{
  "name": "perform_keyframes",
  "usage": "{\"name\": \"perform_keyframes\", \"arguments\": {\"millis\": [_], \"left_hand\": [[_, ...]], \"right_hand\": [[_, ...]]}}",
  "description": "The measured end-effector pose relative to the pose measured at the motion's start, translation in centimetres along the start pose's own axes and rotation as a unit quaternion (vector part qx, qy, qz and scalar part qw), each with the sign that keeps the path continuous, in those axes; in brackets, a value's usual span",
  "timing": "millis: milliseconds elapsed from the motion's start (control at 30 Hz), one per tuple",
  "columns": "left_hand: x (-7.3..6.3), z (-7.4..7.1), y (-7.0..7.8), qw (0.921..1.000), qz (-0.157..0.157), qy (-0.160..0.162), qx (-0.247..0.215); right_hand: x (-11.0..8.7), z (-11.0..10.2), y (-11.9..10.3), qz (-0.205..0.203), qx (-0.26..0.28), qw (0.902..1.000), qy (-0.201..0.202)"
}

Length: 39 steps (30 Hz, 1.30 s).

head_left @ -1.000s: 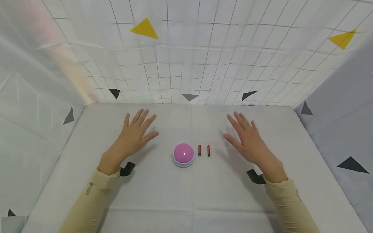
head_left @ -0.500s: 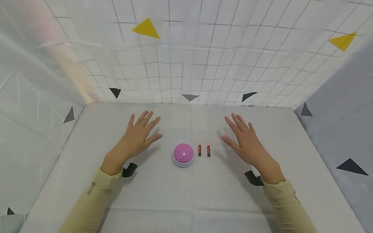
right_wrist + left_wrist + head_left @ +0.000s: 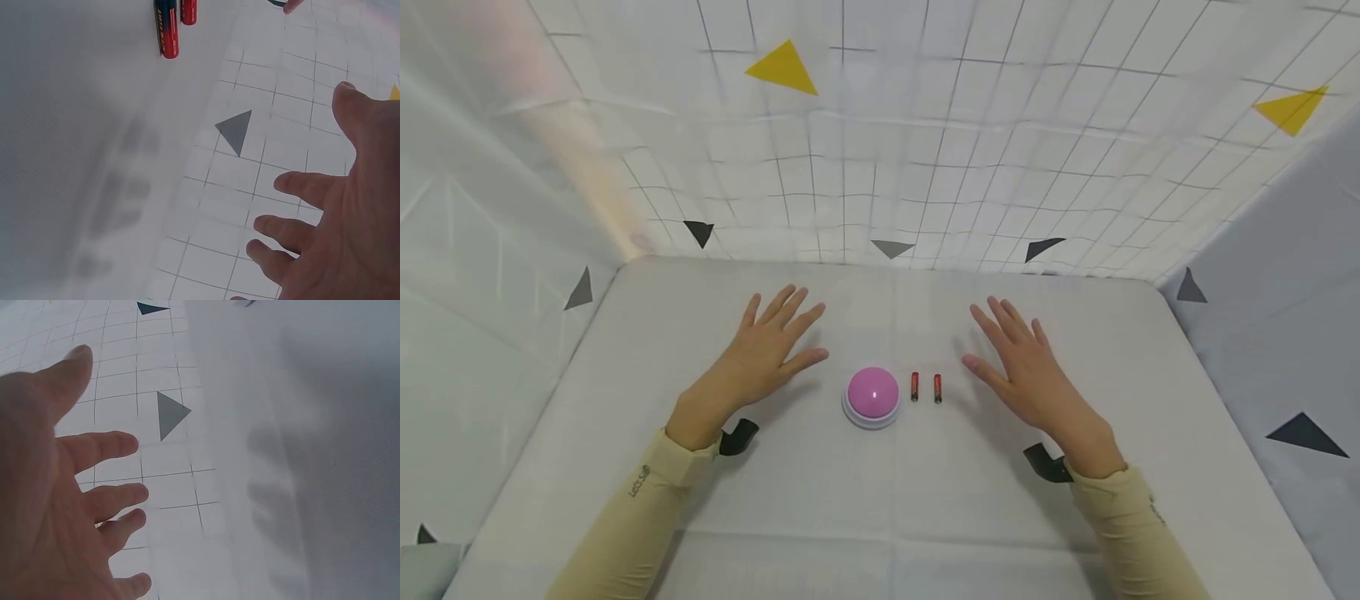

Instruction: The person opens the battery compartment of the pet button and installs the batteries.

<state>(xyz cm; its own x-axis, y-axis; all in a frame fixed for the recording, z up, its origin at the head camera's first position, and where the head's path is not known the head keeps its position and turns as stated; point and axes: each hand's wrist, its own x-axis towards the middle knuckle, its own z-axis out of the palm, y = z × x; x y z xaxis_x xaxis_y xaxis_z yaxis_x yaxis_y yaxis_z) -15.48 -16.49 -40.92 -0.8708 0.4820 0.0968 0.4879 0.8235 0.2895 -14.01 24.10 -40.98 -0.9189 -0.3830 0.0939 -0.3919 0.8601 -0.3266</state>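
Note:
A round push button (image 3: 873,393) with a pink dome and white base sits mid-table in the head view. Just right of it, two slim red-and-black batteries stand out: the nearer one (image 3: 914,387) and another (image 3: 937,389), parallel and apart. My left hand (image 3: 758,358) hovers over the table left of the button, fingers spread, holding nothing. On the other side, my right hand (image 3: 1026,375) hovers right of the batteries with fingers spread and nothing held. In the right wrist view, a battery (image 3: 167,30) shows at the top, beyond my thumb.
White cloth covers the table (image 3: 820,492). A grid-lined white sheet (image 3: 910,167) rises along its back edge, with plain sheets at the left (image 3: 490,333) and right (image 3: 1270,333). A black wrist mount (image 3: 739,437) juts from the left sleeve, another mount (image 3: 1047,463) from the right.
Both hands have drifted slightly inward, the left one rightward and the right one leftward, fingers still spread. The button and batteries have stayed in place.

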Motion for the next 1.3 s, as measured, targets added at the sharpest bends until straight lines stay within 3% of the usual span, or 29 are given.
{"name": "perform_keyframes", "arguments": {"millis": [533, 1300], "left_hand": [[0.1, 0.4, 0.5, 0.9999, 0.009, -0.006, 0.007], [0.1, 1.6, 2.2, 0.9986, 0.033, -0.041, -0.007]], "right_hand": [[0.1, 0.8, -0.8, -0.01, -0.007, 0.9999, -0.011], [0.0, 2.6, -2.9, -0.039, -0.011, 0.9989, -0.023]]}}
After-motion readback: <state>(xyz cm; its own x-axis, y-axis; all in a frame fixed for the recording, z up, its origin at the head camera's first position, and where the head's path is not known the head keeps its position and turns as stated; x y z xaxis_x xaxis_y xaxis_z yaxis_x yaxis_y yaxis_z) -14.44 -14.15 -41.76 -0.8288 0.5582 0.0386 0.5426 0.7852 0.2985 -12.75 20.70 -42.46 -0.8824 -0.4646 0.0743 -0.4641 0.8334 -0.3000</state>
